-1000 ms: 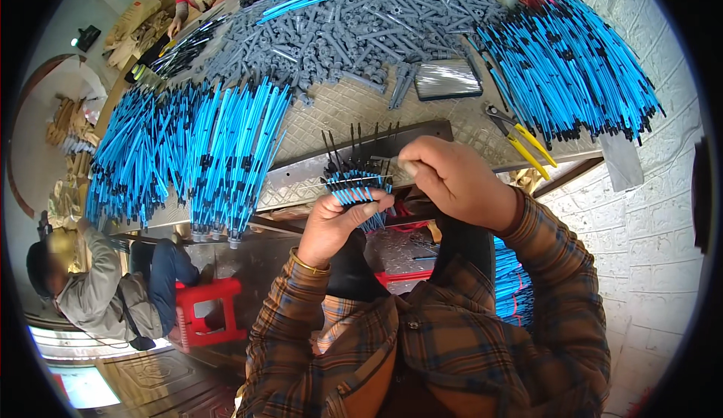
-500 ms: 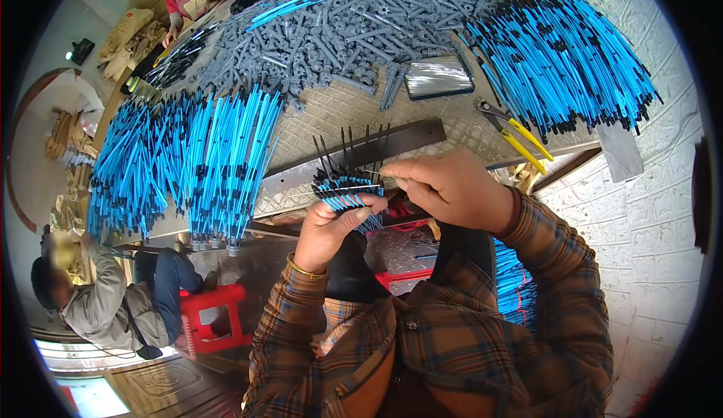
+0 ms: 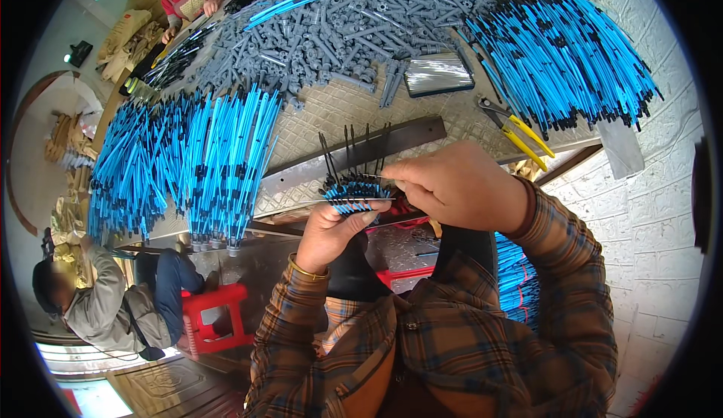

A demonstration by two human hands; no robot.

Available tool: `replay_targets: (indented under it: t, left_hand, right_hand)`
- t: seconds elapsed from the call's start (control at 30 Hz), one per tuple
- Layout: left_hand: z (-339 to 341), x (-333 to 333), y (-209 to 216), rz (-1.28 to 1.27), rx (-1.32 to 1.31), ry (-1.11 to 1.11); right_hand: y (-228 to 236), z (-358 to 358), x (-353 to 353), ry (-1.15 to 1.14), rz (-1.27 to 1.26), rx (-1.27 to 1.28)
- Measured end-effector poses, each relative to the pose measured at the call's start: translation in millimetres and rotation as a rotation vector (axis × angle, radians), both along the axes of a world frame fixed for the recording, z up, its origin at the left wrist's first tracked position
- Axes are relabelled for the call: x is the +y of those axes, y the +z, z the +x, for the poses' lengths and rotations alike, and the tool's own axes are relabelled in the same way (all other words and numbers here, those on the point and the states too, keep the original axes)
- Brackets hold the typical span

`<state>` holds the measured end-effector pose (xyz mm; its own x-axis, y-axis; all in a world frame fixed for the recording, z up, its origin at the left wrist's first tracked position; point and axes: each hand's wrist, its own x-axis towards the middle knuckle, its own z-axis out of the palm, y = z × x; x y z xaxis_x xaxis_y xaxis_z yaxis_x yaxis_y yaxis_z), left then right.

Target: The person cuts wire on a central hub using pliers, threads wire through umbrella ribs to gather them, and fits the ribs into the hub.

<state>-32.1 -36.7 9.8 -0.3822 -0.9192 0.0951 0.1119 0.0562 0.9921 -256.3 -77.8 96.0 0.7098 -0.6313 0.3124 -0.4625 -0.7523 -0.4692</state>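
Note:
My left hand (image 3: 330,233) is closed around a fanned bundle of blue rods with black ends (image 3: 354,190), thumb pressed along its near side. Several black tips stick up from the bundle's far side, and a thin metal wire lies across the rods by the thumb. Just right of the bundle, my right hand (image 3: 461,186) pinches another thin metal wire (image 3: 372,175) between thumb and forefinger. This wire points left, over the black parts of the rods. Whether it passes through them is too small to tell.
Beyond my hands a dark metal bar (image 3: 361,151) lies on the table. A dark tray of metal wires (image 3: 439,77), yellow-handled pliers (image 3: 516,133) and a heap of grey plastic parts (image 3: 331,34) lie farther back. Blue rods are piled left (image 3: 181,162) and right (image 3: 565,56). Two people work nearby.
The bundle in my left hand has turned and shifted slightly right, and the wire across it now extends farther left. My right hand has moved slightly right. The far person's hand has lifted.

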Motion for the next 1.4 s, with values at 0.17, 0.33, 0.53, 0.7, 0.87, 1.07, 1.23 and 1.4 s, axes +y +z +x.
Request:
replay_targets:
  t: [0.17,0.33,0.53,0.7,0.87,1.07,1.23,1.4]
  left_hand:
    - [-0.2,-1.5,-3.5,0.016,-0.002,-0.015]
    - [1.1,-2.3,-0.7,-0.008,0.002,-0.040]
    - [2.6,-3.1,-1.5,-0.014,-0.040,-0.052]
    - [5.7,-3.1,-2.9,0.002,-0.047,-0.051]
    - [4.0,-2.1,0.5,0.022,-0.018,-0.044]
    - [3.4,-1.5,0.1,0.000,-0.025,-0.014]
    - [4.6,0.9,1.2,0.019,-0.026,0.007]
    - [5.0,-1.1,0.1,-0.023,-0.038,-0.016]
  right_hand:
    - [-26.8,6.1,-6.6,0.040,0.237,-0.242]
    - [-37.9,11.5,-9.9,0.102,0.437,-0.336]
    - [-36.4,13.6,-13.3,0.132,0.515,-0.318]
    - [-39.2,16.5,-13.9,0.164,0.399,-0.313]
    - [-42.8,20.7,-10.1,0.151,0.538,-0.435]
    - [-47.7,27.3,-2.0,0.076,0.370,-0.414]
    - [-39.9,30.2,6.9,-0.010,0.283,-0.321]
    - [-23.8,24.4,-1.7,0.021,0.269,-0.210]
